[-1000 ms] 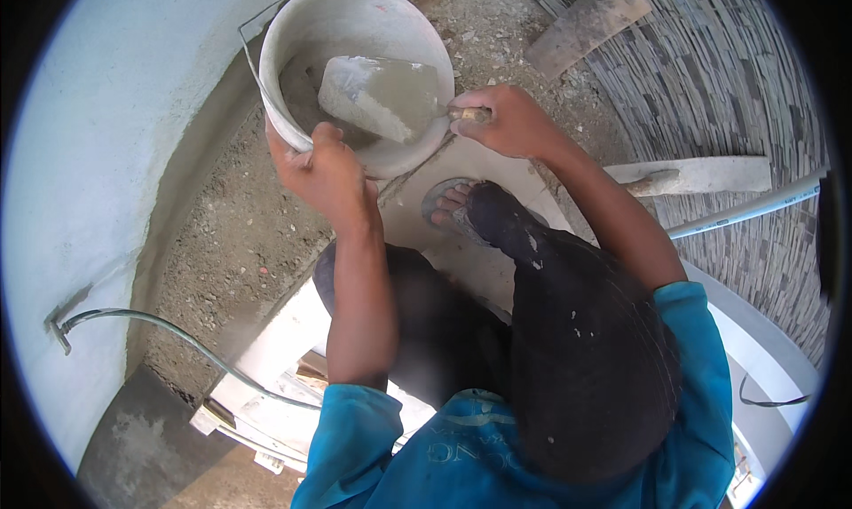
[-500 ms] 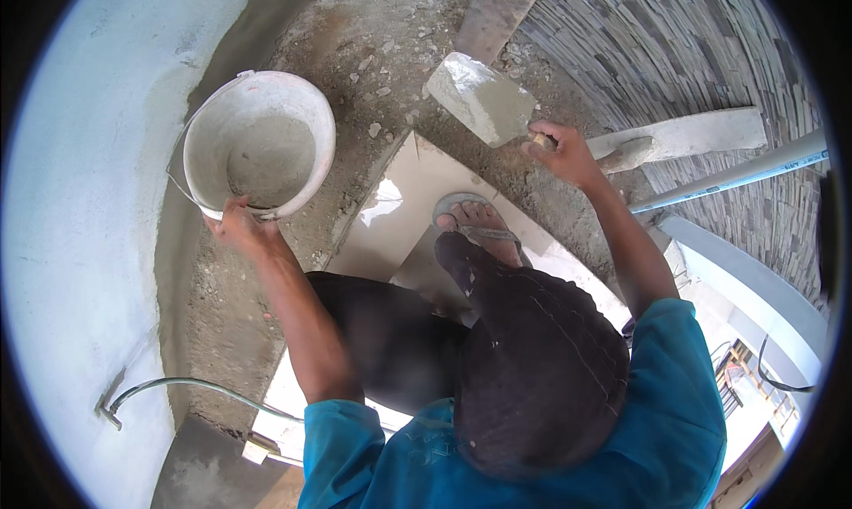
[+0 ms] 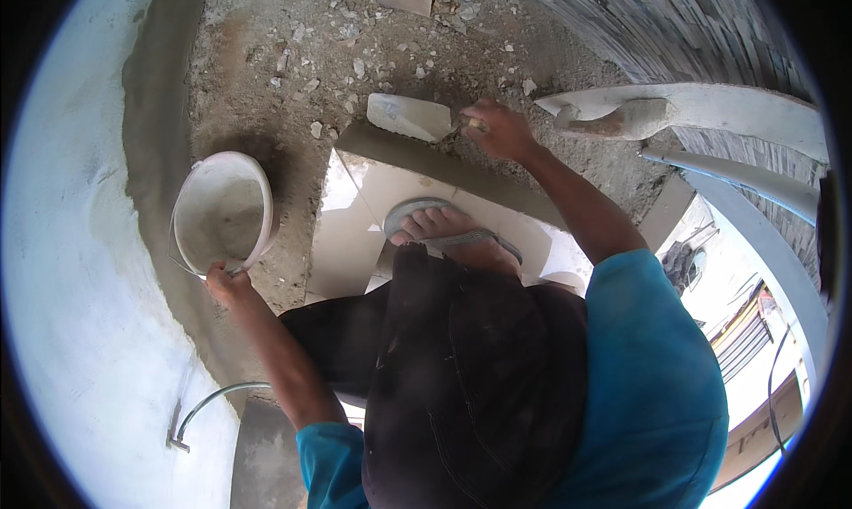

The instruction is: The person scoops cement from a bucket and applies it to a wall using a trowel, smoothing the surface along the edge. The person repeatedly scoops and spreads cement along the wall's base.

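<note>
Along the lower edge, dark fabric trousers [image 3: 479, 376] are filling the middle. Just beyond, a bare foot [image 3: 448, 225] in a grey strapped sandal [image 3: 397, 213] is resting on pale, glossy floor tiles [image 3: 342, 256]. Off to one side, the left hand [image 3: 228, 283] is clamping the near rim of a round, white plastic bucket [image 3: 264, 198]; whether the bucket is touching the rough brown ground [image 3: 293, 110], one cannot tell. Farther ahead, the right hand [image 3: 501, 129] is gripping the handle of a flat, pale-bladed trowel [image 3: 410, 117], whose blade is hovering near the tiles' far edge. Beyond, a long white board [image 3: 745, 114] is lying near a grey stone-strip wall [image 3: 710, 39].
</note>
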